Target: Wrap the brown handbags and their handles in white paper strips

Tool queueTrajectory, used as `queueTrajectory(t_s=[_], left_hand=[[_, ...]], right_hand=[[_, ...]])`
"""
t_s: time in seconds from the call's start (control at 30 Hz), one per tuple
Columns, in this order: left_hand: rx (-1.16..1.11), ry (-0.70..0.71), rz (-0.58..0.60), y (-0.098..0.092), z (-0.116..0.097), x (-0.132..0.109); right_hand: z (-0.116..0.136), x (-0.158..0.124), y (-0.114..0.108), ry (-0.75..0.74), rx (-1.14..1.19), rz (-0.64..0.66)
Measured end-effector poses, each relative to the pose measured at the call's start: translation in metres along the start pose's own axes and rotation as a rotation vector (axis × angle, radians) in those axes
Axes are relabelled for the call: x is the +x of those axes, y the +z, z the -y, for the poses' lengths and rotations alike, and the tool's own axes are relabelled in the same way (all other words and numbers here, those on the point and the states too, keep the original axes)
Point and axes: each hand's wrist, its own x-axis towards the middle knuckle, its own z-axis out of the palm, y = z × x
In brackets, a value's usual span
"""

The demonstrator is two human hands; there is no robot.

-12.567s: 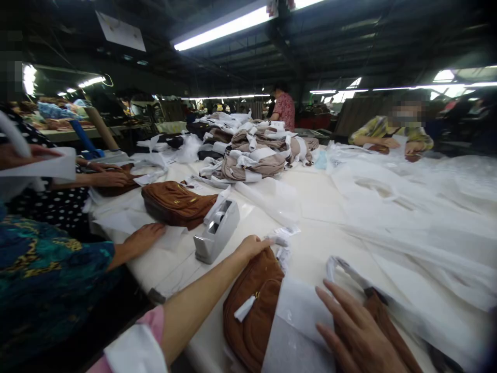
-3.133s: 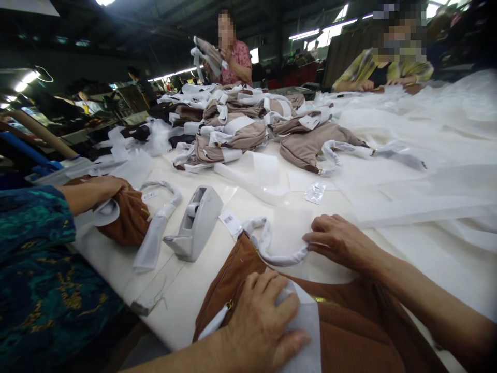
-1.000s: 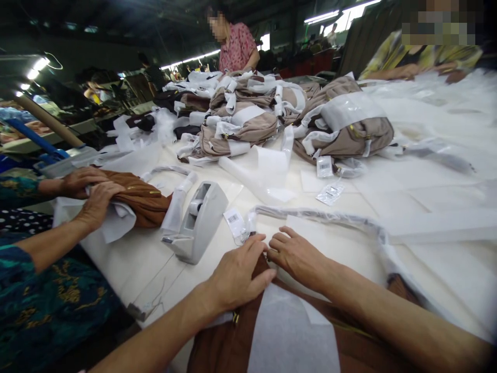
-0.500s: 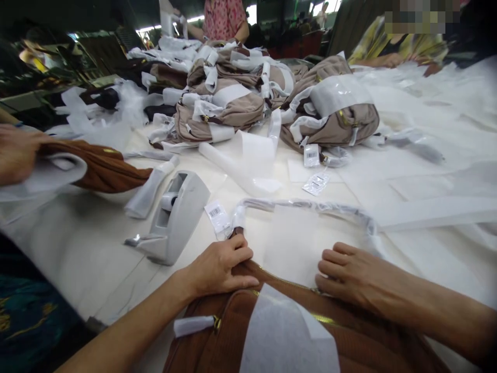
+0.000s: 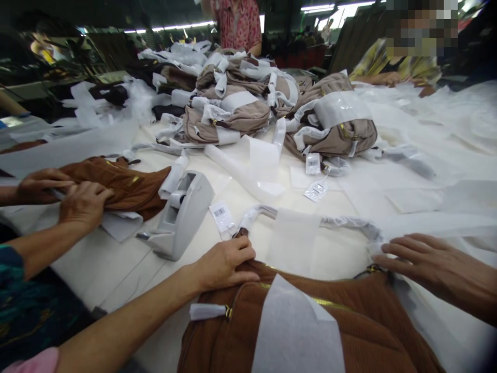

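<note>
A brown corduroy bag (image 5: 217, 336) lies in front of me, with a gold zipper along its top edge and a white paper sheet (image 5: 298, 331) across its front. My left hand (image 5: 229, 261) pinches the bag's upper left corner, beside the strap's brown end. At the upper right corner, my right hand (image 5: 435, 264) is stretched out, its fingertips against the wrapped strap end near a small buckle. The strap (image 5: 345, 221), covered in clear plastic, arches beyond the bag. A barcode tag (image 5: 222, 216) lies by the strap's left end.
A grey tape dispenser (image 5: 182, 217) stands left of the bag. Farther left, a co-worker's hands (image 5: 83, 202) hold another brown bag (image 5: 147, 191). Wrapped taupe bags (image 5: 229, 116) are piled at the back. White sheets (image 5: 419, 155) spread on the right. Two people stand across the table.
My right hand has moved right along the bag's top edge to its right corner. My left hand keeps its grip. The co-worker's brown bag has come down onto the table.
</note>
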Motion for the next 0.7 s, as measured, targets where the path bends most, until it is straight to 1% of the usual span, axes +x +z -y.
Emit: queueTrajectory(t_s=[0.03,0.07,0.13,0.17,0.2,0.23,0.27,0.33,0.4,0.43,0.5,0.57,0.6,0.7], left_hand=[[-0.013,-0.042,-0.035,-0.004,-0.005,0.000],[-0.019,-0.083,-0.077,-0.008,-0.013,0.001],[-0.011,-0.126,-0.125,-0.015,-0.032,0.003],[-0.007,-0.123,-0.118,-0.017,-0.044,0.004],[-0.005,-0.108,-0.097,-0.016,-0.055,0.006],[-0.003,-0.090,-0.070,-0.014,-0.065,0.007],[0.002,-0.080,-0.052,-0.011,-0.074,0.007],[0.026,-0.076,-0.052,-0.003,-0.085,0.007],[0.079,-0.054,-0.099,0.004,-0.088,0.006],[0.114,-0.014,-0.148,0.006,-0.087,0.005],[0.190,0.091,-0.272,0.011,-0.084,0.003],[0.234,0.229,-0.405,0.015,-0.081,0.000],[0.235,0.301,-0.476,0.018,-0.080,-0.002],[0.198,0.474,-0.638,0.026,-0.079,-0.007]], right_hand=[[0.007,0.002,0.000,0.024,-0.014,0.008],[0.018,0.008,-0.003,0.081,0.011,-0.027],[0.050,0.030,-0.011,0.169,0.159,-0.078],[0.069,0.044,-0.017,0.179,0.276,-0.089],[0.087,0.060,-0.023,0.221,0.375,-0.060],[0.104,0.075,-0.028,0.204,0.459,-0.011],[0.119,0.089,-0.033,0.193,0.534,0.087],[0.137,0.109,-0.042,0.201,0.647,0.223],[0.142,0.116,-0.051,0.222,0.736,0.281],[0.140,0.116,-0.055,0.217,0.785,0.294],[0.133,0.111,-0.062,0.158,0.904,0.332],[0.124,0.104,-0.064,0.110,1.008,0.382],[0.120,0.101,-0.063,0.120,1.030,0.397],[0.110,0.094,-0.054,0.233,0.985,0.444]])
